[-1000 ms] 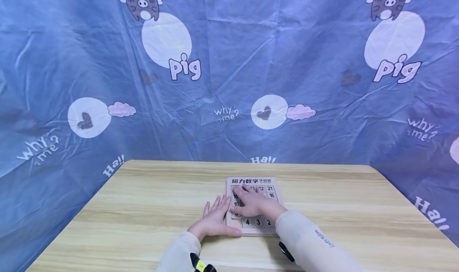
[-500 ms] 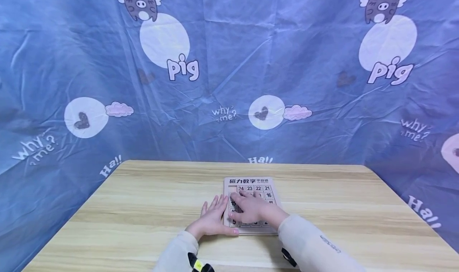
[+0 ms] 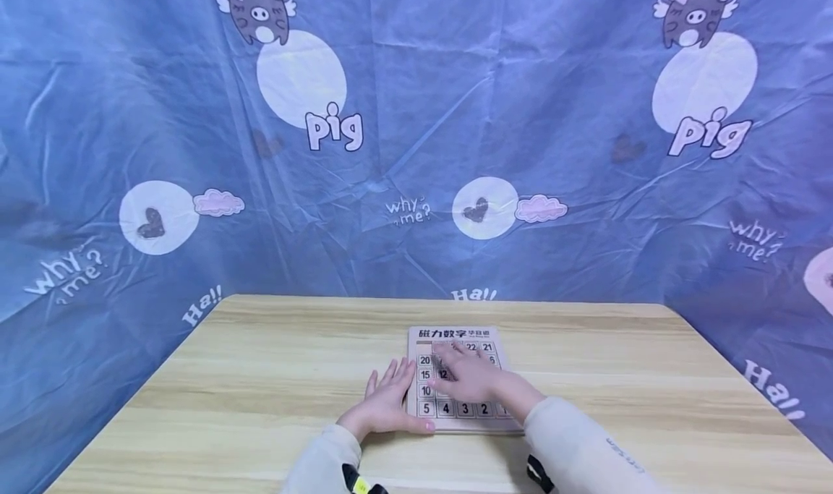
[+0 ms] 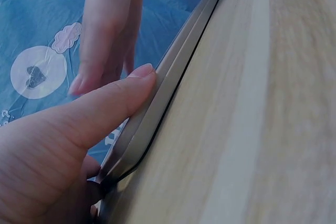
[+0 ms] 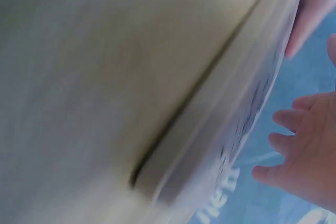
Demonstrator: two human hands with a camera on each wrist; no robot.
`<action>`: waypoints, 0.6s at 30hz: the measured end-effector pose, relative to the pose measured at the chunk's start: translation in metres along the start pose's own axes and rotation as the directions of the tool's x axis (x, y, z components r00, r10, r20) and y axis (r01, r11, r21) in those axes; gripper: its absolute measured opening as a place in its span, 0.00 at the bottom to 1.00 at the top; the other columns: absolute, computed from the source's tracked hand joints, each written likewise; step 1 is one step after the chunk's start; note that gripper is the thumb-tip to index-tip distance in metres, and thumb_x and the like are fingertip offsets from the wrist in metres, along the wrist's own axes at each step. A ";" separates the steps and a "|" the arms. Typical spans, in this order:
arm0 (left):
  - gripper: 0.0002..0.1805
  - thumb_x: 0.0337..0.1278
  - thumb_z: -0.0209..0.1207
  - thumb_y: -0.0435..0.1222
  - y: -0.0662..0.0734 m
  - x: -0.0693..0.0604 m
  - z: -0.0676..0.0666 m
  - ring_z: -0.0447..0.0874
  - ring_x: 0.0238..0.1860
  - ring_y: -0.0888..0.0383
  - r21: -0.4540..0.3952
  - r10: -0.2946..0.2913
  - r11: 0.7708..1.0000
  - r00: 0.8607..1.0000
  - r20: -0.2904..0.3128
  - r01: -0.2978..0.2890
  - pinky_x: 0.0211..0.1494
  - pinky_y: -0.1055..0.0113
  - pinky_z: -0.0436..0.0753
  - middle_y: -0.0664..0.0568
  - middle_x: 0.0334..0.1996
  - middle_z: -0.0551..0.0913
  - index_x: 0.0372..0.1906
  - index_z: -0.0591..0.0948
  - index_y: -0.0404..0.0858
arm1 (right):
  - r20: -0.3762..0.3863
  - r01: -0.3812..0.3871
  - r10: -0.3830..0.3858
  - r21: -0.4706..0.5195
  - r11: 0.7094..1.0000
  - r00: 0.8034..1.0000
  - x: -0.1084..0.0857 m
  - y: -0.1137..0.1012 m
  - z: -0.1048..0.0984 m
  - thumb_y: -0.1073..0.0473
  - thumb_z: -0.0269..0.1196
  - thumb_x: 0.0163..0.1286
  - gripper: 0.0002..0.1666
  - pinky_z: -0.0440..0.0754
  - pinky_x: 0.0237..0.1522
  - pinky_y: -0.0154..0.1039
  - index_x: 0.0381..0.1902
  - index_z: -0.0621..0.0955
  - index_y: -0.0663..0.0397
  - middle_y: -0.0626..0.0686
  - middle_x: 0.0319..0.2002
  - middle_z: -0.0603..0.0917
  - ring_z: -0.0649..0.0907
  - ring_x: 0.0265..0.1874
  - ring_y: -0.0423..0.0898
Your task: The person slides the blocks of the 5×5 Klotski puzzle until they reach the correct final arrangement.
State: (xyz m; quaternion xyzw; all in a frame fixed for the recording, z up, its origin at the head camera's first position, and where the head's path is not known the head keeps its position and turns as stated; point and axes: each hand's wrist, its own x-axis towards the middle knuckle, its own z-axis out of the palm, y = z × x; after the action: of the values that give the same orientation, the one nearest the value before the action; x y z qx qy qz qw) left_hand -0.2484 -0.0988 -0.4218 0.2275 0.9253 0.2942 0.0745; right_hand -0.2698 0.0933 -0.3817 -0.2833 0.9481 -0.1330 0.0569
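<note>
A light number sliding puzzle (image 3: 465,424) lies flat on the table, with square numbered tiles in rows. Its top-left slot (image 3: 424,347) has no tile. Down the left column I read tiles 20, 15, 10 and 5 (image 3: 426,409). My left hand (image 3: 382,409) steadies the near left corner: straight fingers lie along the left side, and the thumb (image 4: 118,103) presses on the near rim. My right hand (image 3: 476,375) is spread over the middle and right tiles, hiding several; whether it touches them I cannot tell. Its spread fingers show in the right wrist view beside the puzzle.
The wooden table (image 3: 293,356) reaches back to a blue printed cloth (image 3: 390,118), which hangs behind and at both sides. A dark band with a yellow patch (image 3: 360,484) sits on the left sleeve.
The left column of tiles has slid toward me, so the vacant slot went from bottom left to top left. My right hand has since shifted right, uncovering that column. The left hand stays put.
</note>
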 end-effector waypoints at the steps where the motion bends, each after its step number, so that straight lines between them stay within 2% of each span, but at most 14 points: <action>1: 0.60 0.27 0.61 0.62 0.000 0.000 0.000 0.35 0.64 0.46 0.000 0.004 1.000 1.000 -0.005 -0.004 0.58 0.46 0.30 0.40 0.65 0.44 0.65 0.49 0.33 | -0.015 -0.017 0.017 0.002 1.000 1.000 -0.001 0.004 -0.002 0.34 0.43 0.61 0.44 0.43 0.56 0.61 0.64 0.55 0.59 0.56 0.63 0.56 0.50 0.61 0.58; 4: 0.60 0.27 0.61 0.61 0.001 0.000 -0.001 0.35 0.64 0.45 0.000 0.009 1.000 1.000 -0.010 -0.009 0.58 0.46 0.30 0.40 0.65 0.45 0.65 0.49 0.32 | -0.037 -0.076 0.076 -0.008 0.997 0.996 -0.007 0.019 -0.009 0.35 0.45 0.60 0.44 0.43 0.56 0.61 0.64 0.55 0.60 0.58 0.63 0.56 0.51 0.61 0.59; 10: 0.61 0.26 0.62 0.61 0.003 -0.001 -0.002 0.35 0.64 0.46 -0.013 0.001 1.000 1.000 -0.003 -0.001 0.59 0.47 0.30 0.40 0.65 0.44 0.65 0.49 0.32 | -0.016 -0.164 0.164 -0.016 0.986 0.986 -0.017 0.041 -0.012 0.33 0.46 0.59 0.46 0.42 0.54 0.63 0.63 0.56 0.61 0.59 0.62 0.58 0.51 0.61 0.59; 18: 0.61 0.25 0.63 0.60 0.003 -0.002 -0.002 0.34 0.64 0.46 -0.034 -0.001 0.999 1.000 0.000 0.001 0.59 0.47 0.30 0.40 0.65 0.44 0.65 0.48 0.32 | -0.010 -0.170 0.170 0.006 0.985 0.985 -0.016 0.049 -0.006 0.34 0.47 0.59 0.45 0.43 0.53 0.64 0.62 0.58 0.63 0.60 0.61 0.59 0.52 0.61 0.58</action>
State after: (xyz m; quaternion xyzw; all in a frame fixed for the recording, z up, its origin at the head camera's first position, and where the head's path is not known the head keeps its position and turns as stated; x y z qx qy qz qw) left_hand -0.2464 -0.0985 -0.4191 0.2258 0.9202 0.3100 0.0785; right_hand -0.2830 0.1426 -0.3889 -0.2004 0.9688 -0.1313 0.0638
